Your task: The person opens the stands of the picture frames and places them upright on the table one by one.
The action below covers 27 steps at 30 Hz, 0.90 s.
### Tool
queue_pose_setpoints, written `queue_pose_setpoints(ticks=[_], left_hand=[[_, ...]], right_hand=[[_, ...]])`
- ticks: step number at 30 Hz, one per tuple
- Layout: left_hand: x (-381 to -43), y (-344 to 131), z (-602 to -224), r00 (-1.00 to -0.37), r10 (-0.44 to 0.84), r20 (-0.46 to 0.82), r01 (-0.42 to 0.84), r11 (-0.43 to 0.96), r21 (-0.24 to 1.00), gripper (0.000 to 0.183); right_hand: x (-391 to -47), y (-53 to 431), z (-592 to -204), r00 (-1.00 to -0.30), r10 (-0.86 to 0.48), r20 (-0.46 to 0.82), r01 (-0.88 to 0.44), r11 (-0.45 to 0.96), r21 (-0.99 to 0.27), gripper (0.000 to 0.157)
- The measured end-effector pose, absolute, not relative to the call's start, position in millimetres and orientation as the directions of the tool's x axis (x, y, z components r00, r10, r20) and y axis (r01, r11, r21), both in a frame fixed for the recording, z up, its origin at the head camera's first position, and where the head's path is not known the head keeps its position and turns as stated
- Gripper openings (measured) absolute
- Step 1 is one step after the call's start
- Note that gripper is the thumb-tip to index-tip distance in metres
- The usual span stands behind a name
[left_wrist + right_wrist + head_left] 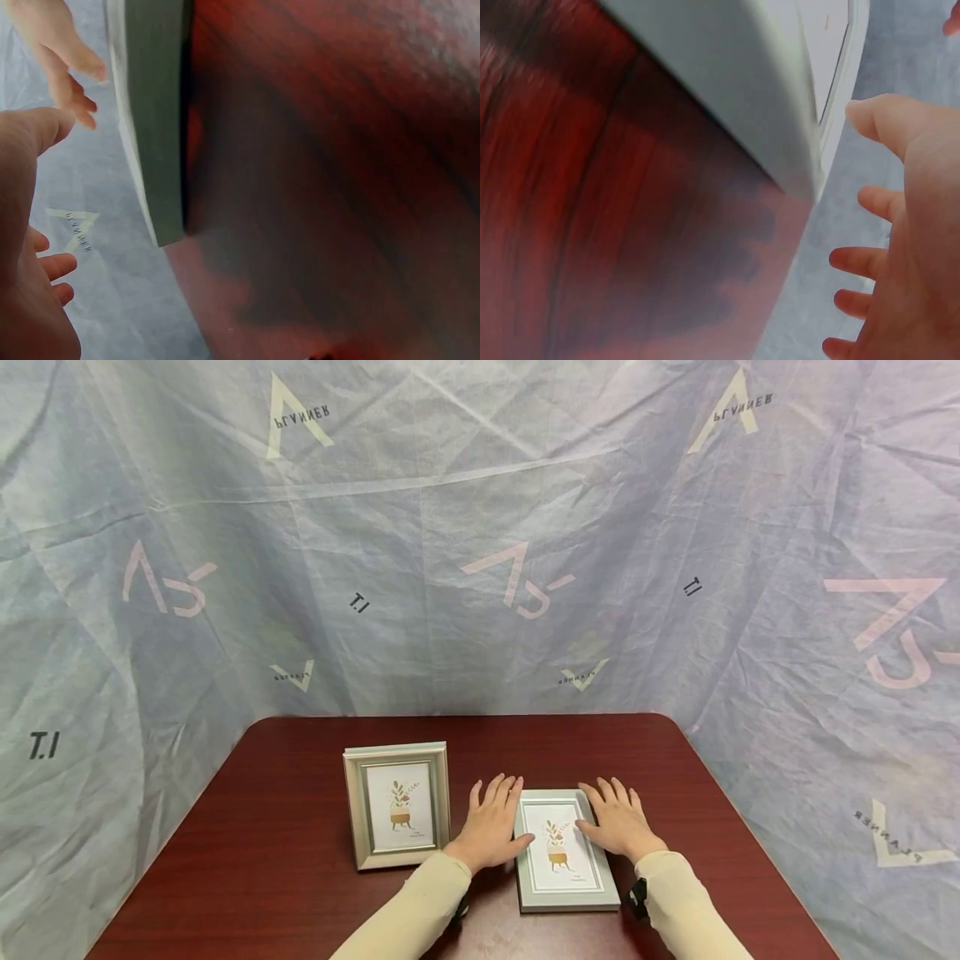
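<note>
flanking a flat frame (566, 852), left hand (489, 828) and right hand (621, 825) spread fingers (859, 262) apart.

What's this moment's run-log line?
left hand: fingers extended | right hand: fingers extended | gray picture frame: lying face-up between hands | champagne picture frame: standing, left

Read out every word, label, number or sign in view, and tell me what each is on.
"PLANNER": hanging cloth, repeated on yellow angular signs, flipped in places.
"T.I": same cloth, repeated.
Large pink signs, same cloth: no sure reading.
Small print in the lying picture frame: too small to read.
Small print in the standing picture frame: too small to read.
</note>
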<state>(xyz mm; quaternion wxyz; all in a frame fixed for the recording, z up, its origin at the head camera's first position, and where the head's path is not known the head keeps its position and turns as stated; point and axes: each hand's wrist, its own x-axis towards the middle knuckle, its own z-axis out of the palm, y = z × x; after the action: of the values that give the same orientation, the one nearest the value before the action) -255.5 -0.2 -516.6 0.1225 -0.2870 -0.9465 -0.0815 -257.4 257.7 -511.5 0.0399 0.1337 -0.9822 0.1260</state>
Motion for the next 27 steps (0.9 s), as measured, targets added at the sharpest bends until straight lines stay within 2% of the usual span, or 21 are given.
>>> queue_pose_setpoints(ticks=[6, 14, 20, 27], left_hand=[[-263, 8, -524, -0.820, 0.505, 0.270, 0.536, 0.842, 0.055, 0.085], [-276, 17, -538, -0.821, 0.467, 0.329, 0.508, 0.860, 0.047, 0.074], [-279, 26, -542, -0.873, 0.420, 0.247, 0.452, 0.888, 0.085, 0.070], [-282, 29, -546, -0.893, 0.382, 0.238, 0.412, 0.907, 0.090, 0.066]], right_hand=[[-261, 263, -516, -0.956, -0.258, 0.138, -0.285, 0.927, -0.245, 0.063], [-265, 269, -517, -0.956, -0.251, 0.153, -0.281, 0.934, -0.221, 0.060], [-264, 275, -516, -0.964, -0.237, 0.124, -0.260, 0.937, -0.234, 0.059], [-264, 279, -516, -0.969, -0.223, 0.110, -0.243, 0.940, -0.240, 0.059]])
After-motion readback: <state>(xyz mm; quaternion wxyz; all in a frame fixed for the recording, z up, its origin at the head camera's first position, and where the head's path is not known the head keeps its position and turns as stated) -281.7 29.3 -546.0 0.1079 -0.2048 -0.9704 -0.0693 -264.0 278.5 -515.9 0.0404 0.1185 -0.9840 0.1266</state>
